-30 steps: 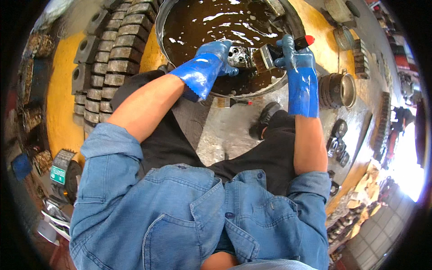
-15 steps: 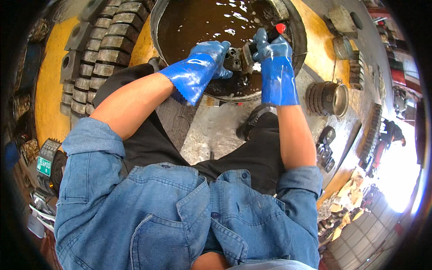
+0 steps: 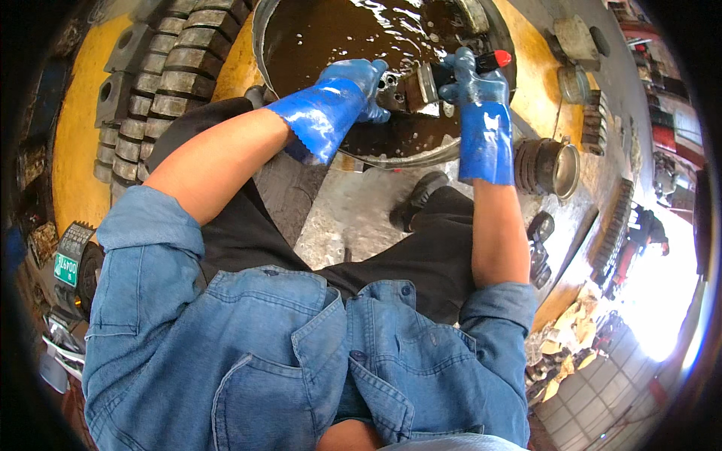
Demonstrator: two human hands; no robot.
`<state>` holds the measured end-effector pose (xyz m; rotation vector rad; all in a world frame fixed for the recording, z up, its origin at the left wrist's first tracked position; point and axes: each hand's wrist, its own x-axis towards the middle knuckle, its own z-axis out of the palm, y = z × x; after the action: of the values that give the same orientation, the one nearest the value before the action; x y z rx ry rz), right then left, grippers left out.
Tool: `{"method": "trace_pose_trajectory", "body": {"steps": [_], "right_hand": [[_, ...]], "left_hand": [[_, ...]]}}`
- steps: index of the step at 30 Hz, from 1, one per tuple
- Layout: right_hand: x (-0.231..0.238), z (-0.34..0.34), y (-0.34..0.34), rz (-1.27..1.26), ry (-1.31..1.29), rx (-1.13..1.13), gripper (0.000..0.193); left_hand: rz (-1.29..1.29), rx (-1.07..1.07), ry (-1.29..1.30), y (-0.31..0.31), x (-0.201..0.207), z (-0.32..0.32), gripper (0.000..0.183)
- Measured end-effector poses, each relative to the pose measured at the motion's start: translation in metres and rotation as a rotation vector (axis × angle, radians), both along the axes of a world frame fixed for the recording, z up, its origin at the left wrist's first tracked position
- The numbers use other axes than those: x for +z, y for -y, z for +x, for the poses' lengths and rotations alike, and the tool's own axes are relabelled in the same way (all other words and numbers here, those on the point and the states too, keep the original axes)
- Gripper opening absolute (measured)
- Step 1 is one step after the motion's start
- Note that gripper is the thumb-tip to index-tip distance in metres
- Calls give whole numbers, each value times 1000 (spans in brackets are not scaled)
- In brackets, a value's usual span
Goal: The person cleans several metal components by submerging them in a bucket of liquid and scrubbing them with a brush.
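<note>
My left hand (image 3: 357, 86), in a long blue rubber glove, grips a dark metal part with round holes (image 3: 389, 92) over a round basin (image 3: 263, 56) of brown liquid (image 3: 323, 37). Most of that part is hidden behind the glove. My right hand (image 3: 475, 83), gloved alike, is closed round the black handle of a flat paintbrush (image 3: 429, 84), whose red handle end points to the right. The brush's brown bristles lie against the side of the metal part or just beside it; contact is hard to make out.
Left of the basin stand rows of blocky metal parts (image 3: 184, 75) on a yellow surface (image 3: 75, 143). A ribbed metal cylinder (image 3: 553, 167) lies right of my right forearm. Further parts (image 3: 575, 37) sit at the far right. My shoe (image 3: 417, 199) is below the basin.
My right hand has moved a little right and down, and the paintbrush now tilts flatter, its red end further right. My left hand stays nearly in place with the metal part.
</note>
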<state>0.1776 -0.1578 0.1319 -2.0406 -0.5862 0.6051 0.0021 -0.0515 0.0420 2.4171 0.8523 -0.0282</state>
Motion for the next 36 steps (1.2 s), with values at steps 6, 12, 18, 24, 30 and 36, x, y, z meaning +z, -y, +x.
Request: {"method": "trace_pose_trajectory", "body": {"steps": [6,12,18,24,30,36], "right_hand": [[-2,7,-2,146,-135,-111,39],[-130,101,-1,262,-477,-228,28],[-138,100,14,175,-542,-107,37],[-84,130,42,156,-203,-91,42],[-62,167,70,88,336,-114,58],[-103,221,26,-195,60,8,54]], "left_hand": [[-39,8,-98,-4,7,4,70],[-58,23,-136,-7,6,8,79],[-54,20,-200,-13,3,10,83],[-41,40,-156,-11,1,10,82],[-25,23,-94,-1,12,6,80],[-61,57,-186,6,28,7,92]]}}
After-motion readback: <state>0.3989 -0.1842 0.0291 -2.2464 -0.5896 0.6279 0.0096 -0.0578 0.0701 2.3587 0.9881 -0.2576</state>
